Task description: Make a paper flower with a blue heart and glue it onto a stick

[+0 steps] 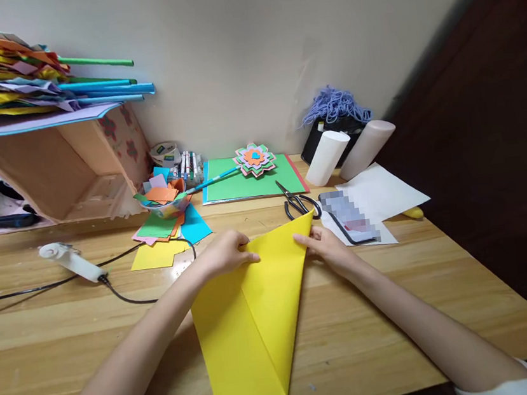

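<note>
A large sheet of yellow paper [258, 313] with a diagonal fold stands tilted over the near middle of the wooden table. My left hand [225, 253] pinches its upper left edge, the thumb on the near face and the other fingers partly hidden behind. On the right edge, just below the top corner, my right hand [324, 244] grips the sheet with its thumb in front. Black-handled scissors [299, 204] lie right behind the paper's top corner. A phone [349, 216] rests on white paper [383, 192] beyond my right hand.
A glue gun [72, 262] with a black cable lies at left. Behind it are a bowl of paper scraps [168, 206] and a box [119, 157] topped with paper flowers. A layered paper flower [255, 159] rests on green sheets [228, 189]; white rolls [328, 157] stand by the wall.
</note>
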Demonstrator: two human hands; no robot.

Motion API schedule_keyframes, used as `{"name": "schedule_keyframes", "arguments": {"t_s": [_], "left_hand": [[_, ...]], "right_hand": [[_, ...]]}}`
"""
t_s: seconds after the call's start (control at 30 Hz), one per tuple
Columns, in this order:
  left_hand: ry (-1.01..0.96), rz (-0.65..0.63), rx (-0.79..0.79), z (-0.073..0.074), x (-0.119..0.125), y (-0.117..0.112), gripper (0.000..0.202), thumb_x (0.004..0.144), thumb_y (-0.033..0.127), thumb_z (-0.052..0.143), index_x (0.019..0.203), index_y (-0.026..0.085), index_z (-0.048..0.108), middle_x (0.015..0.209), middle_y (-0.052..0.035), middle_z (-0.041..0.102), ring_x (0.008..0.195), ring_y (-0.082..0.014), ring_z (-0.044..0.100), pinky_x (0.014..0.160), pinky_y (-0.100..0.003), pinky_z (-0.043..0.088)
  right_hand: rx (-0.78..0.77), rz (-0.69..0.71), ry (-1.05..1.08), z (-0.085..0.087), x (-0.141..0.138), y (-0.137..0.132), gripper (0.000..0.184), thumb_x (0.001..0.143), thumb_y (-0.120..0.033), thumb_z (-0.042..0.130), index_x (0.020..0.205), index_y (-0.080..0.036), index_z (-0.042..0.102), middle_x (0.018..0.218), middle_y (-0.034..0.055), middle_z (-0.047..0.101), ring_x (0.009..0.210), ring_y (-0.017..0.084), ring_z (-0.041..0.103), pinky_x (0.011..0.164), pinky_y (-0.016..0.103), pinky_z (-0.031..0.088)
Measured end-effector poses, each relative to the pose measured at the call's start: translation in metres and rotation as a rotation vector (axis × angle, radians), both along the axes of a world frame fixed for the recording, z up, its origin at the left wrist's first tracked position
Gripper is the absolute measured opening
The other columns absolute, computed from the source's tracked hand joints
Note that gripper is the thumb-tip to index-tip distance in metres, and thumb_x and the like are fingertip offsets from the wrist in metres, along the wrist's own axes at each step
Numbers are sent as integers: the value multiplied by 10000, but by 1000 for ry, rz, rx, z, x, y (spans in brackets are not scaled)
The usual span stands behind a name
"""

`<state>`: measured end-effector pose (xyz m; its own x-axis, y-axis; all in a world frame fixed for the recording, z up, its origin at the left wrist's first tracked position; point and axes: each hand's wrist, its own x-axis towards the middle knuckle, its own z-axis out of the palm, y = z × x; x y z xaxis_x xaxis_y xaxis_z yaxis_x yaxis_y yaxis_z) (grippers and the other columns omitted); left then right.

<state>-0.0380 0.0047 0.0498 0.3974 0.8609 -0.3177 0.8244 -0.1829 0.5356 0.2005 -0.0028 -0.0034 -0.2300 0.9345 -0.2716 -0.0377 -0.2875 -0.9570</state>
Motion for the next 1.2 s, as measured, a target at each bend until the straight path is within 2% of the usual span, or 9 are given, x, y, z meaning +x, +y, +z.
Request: {"name": "schedule_keyframes", "arguments": {"t_s": [0.2,0.4,0.6,0.8,0.97,1.2], "left_hand": [[-2,64,19,-2,0,-1,432,661,555,541,520,178,386,492,41,341,481,-98,323,466,-256,148],[-25,74,-48,0,-3,2,436,643,551,550,516,187,346,496,43,310,477,-95,287,466,-254,132],[4,69,-22,3,-5,3,482,633,558,563,510,191,275,509,50,233,478,-87,233,467,-258,126],[27,48,-32,1,-4,3,452,637,548,560,515,189,313,505,46,268,476,-91,261,455,-256,134],[7,28,-76,-2,-6,5,431,627,553,558,516,188,357,505,42,285,470,-92,257,446,-255,130],[-111,20,-129,-5,-10,10,459,582,550,595,489,187,331,505,42,262,463,-82,222,444,-252,118]], "right_hand": [[61,-77,14,0,5,5,313,626,-375,734,851,-166,669,838,57,723,763,231,682,722,340,548],[98,-100,-31,-2,6,6,362,613,-407,730,879,-168,670,879,69,719,807,249,675,711,362,558],[166,-174,-3,1,7,6,364,651,-412,697,917,-171,635,853,55,715,711,206,679,646,323,554],[292,-209,-46,3,8,6,343,642,-385,703,900,-179,611,893,47,692,808,198,650,648,285,541],[309,-209,-98,2,12,10,282,694,-426,651,814,-176,601,749,22,672,628,148,624,574,260,531],[313,-229,-89,2,15,11,291,687,-465,646,747,-183,608,721,21,672,626,161,625,594,291,544]]}}
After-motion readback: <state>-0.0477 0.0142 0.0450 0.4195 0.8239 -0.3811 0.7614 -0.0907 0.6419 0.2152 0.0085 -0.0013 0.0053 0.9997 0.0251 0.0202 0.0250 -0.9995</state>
